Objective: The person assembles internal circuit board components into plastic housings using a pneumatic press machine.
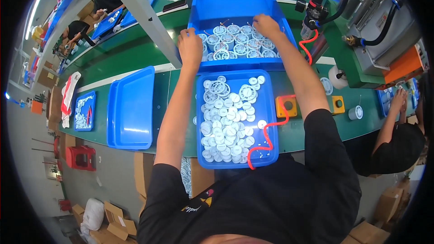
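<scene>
A deep blue bin [235, 7] stands on the green bench ahead of me, its front half packed with white round, spool-like parts [241, 45], some with thin wires sticking up. At the bin's left rim is my left hand [190, 49], its fingers curled over the edge. My right hand [267, 26] reaches over the parts toward the right side, fingers bent; what they hold, if anything, is hidden. Closer to me lies a shallow blue tray [205, 159] with many small white discs [226, 135] and a few larger slotted rings [247, 92].
A red coiled hose [270, 140] crosses the tray's right side, near two yellow button boxes [286, 106]. Left are a bare blue tray [131, 108] and a small parts tray [85, 110]. A metal post [147, 22] rises beside the bin. A co-worker [393, 144] sits at right by a machine [384, 31].
</scene>
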Demonstrator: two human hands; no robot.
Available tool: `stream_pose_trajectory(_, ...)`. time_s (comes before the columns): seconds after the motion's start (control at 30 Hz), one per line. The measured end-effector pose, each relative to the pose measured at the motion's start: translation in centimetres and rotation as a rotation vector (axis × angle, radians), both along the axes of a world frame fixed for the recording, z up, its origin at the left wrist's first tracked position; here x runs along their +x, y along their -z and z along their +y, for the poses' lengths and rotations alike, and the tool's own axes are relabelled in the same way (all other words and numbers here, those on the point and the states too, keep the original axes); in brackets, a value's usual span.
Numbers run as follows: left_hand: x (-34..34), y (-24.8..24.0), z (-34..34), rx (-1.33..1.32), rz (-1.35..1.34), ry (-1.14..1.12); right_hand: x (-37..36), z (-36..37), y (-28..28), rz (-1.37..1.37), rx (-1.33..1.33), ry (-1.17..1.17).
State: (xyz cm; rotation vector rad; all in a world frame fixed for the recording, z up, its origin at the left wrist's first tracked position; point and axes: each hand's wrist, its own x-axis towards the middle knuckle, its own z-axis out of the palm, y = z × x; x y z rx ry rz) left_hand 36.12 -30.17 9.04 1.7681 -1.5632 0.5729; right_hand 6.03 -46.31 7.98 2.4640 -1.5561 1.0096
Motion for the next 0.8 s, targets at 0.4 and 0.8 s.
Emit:
stream_pose_trajectory(0.4, -6.2, -1.3, -6.5, 0.44, 0.046, 0.707, 2.4, 1.2, -3.6, 0.577, 0.502, -0.081)
stream_pose_trajectory(0.8, -6.8, -0.5, -7.4, 0.711, -0.112, 0.803, 0.4, 2.4, -4.9, 0.666, 0.615, -0.178)
